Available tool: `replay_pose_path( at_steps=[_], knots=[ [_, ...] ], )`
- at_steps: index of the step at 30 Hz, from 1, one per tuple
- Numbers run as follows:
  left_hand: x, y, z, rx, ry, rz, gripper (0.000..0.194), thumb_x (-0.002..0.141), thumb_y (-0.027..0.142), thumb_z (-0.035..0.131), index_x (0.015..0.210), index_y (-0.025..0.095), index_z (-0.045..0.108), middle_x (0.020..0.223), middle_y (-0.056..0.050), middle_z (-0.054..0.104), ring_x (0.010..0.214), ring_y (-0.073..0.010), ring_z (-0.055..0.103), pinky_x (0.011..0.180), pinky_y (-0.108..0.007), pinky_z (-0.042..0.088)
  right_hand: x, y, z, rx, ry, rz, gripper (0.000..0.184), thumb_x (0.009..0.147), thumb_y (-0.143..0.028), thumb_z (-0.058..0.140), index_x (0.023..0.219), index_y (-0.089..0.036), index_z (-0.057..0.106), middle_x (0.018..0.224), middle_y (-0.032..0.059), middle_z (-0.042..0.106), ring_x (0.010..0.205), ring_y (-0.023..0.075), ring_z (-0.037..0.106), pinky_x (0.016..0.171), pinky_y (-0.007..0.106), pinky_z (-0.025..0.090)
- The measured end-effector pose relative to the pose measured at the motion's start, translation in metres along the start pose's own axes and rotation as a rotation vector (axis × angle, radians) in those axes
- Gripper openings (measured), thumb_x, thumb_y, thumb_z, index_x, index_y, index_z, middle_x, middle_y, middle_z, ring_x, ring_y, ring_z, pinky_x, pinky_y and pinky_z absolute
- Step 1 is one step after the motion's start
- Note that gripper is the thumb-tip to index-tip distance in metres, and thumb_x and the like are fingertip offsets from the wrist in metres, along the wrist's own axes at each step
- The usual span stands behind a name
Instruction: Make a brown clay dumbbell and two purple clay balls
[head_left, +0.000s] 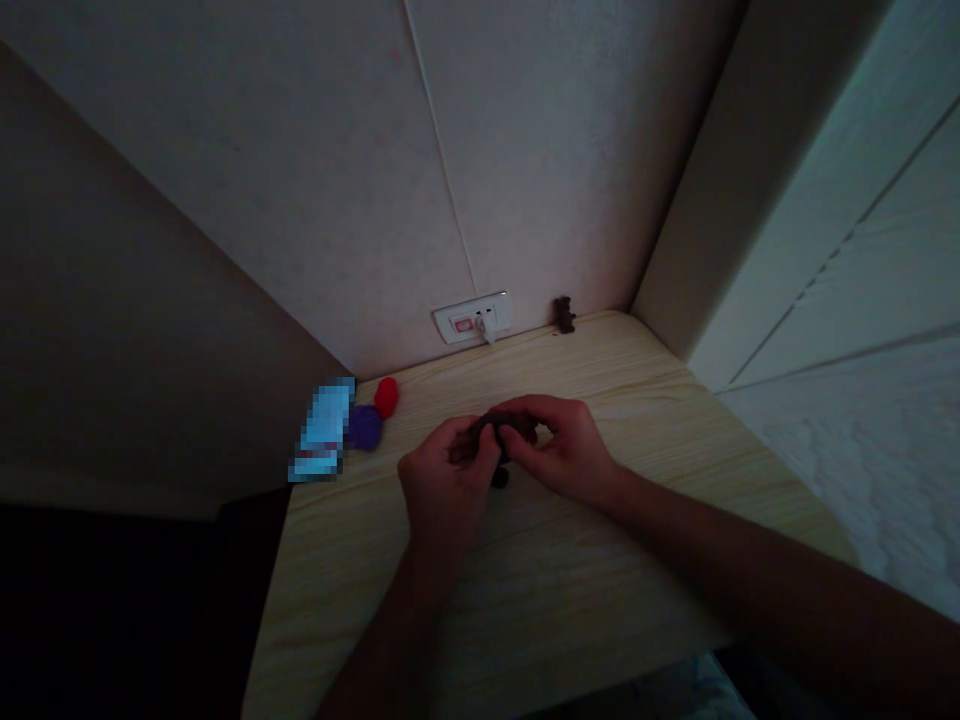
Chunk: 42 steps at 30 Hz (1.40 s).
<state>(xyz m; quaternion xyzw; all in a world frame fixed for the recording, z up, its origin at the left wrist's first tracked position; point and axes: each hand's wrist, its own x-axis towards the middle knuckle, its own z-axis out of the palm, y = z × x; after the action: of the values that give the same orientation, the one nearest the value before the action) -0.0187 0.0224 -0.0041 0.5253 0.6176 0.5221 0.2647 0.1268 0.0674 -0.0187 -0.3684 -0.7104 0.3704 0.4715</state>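
Observation:
Above the middle of the wooden table (600,590), both hands meet around a dark brown lump of modelling clay (495,420). My left hand (448,482) pinches it from the left, thumb pointing up. From the right, my right hand (571,450) presses thumb and fingers on the same lump. Fingers cover much of it, so its shape is hard to make out. A small black piece (500,478) lies on the table just below the thumbs.
A red ball (386,397) and a purple lump (364,428) sit at the table's left, beside a lit screen (324,430) that is blurred out. Against the back wall stands a small brown figure (564,314). A socket (472,318) with a plug is left of it.

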Motion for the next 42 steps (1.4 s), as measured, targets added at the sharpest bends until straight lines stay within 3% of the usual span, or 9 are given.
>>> replay_pose_path(
  at_steps=[3, 7, 15, 25, 36, 42],
  knots=[
    [0.0005, 0.0030, 0.0005, -0.106, -0.022, -0.048, 0.018, 0.083, 0.030, 0.073, 0.093, 0.016, 0.076, 0.085, -0.006, 0.080, 0.074, -0.0202, 0.077, 0.068, -0.028, 0.063, 0.0009, 0.0018, 0.0019, 0.088, 0.059, 0.080, 0.022, 0.082, -0.026, 0.068, 0.102, -0.018, 0.072, 0.068, -0.0008, 0.069, 0.058, 0.0119, 0.060, 0.057, 0.024, 0.048],
    [-0.0005, 0.0039, 0.0004, -0.177, -0.047, -0.075, 0.022, 0.084, 0.031, 0.072, 0.098, 0.015, 0.077, 0.088, -0.007, 0.081, 0.074, -0.0215, 0.078, 0.068, -0.030, 0.065, 0.0028, 0.0025, 0.0012, 0.214, 0.019, 0.157, 0.021, 0.084, -0.028, 0.066, 0.099, -0.016, 0.074, 0.081, 0.0053, 0.077, 0.070, 0.0164, 0.070, 0.065, 0.028, 0.055],
    [-0.0044, 0.0018, 0.0015, -0.126, -0.078, -0.045, 0.025, 0.085, 0.031, 0.072, 0.105, 0.018, 0.079, 0.091, -0.006, 0.082, 0.073, -0.0208, 0.078, 0.068, -0.029, 0.065, 0.0015, 0.0032, 0.0000, -0.009, 0.082, 0.107, 0.018, 0.081, -0.022, 0.066, 0.095, -0.019, 0.077, 0.077, 0.0033, 0.076, 0.066, 0.0154, 0.068, 0.063, 0.028, 0.055],
    [0.0020, 0.0013, 0.0010, -0.360, -0.021, -0.182, 0.027, 0.082, 0.034, 0.077, 0.099, 0.013, 0.080, 0.089, -0.009, 0.081, 0.068, -0.0221, 0.078, 0.065, -0.033, 0.068, 0.0032, 0.0013, -0.0011, 0.179, 0.020, 0.118, 0.036, 0.081, -0.025, 0.062, 0.113, -0.015, 0.074, 0.098, 0.0099, 0.078, 0.082, 0.0208, 0.072, 0.073, 0.035, 0.059],
    [0.0000, 0.0013, 0.0032, -0.413, -0.050, -0.170, 0.031, 0.080, 0.037, 0.078, 0.099, 0.012, 0.080, 0.091, -0.010, 0.081, 0.070, -0.0231, 0.078, 0.066, -0.035, 0.068, 0.0026, 0.0052, -0.0008, 0.106, 0.072, 0.100, 0.027, 0.081, -0.020, 0.062, 0.103, -0.016, 0.077, 0.088, 0.0069, 0.078, 0.073, 0.0174, 0.071, 0.067, 0.029, 0.057],
    [-0.0005, 0.0010, 0.0036, -0.395, -0.063, -0.169, 0.028, 0.081, 0.036, 0.077, 0.095, 0.013, 0.080, 0.087, -0.008, 0.081, 0.065, -0.0209, 0.077, 0.061, -0.031, 0.067, 0.0023, 0.0040, -0.0013, 0.011, 0.080, 0.093, 0.018, 0.083, -0.025, 0.065, 0.093, -0.015, 0.076, 0.073, 0.0037, 0.074, 0.062, 0.0145, 0.066, 0.057, 0.025, 0.051]
  ],
)
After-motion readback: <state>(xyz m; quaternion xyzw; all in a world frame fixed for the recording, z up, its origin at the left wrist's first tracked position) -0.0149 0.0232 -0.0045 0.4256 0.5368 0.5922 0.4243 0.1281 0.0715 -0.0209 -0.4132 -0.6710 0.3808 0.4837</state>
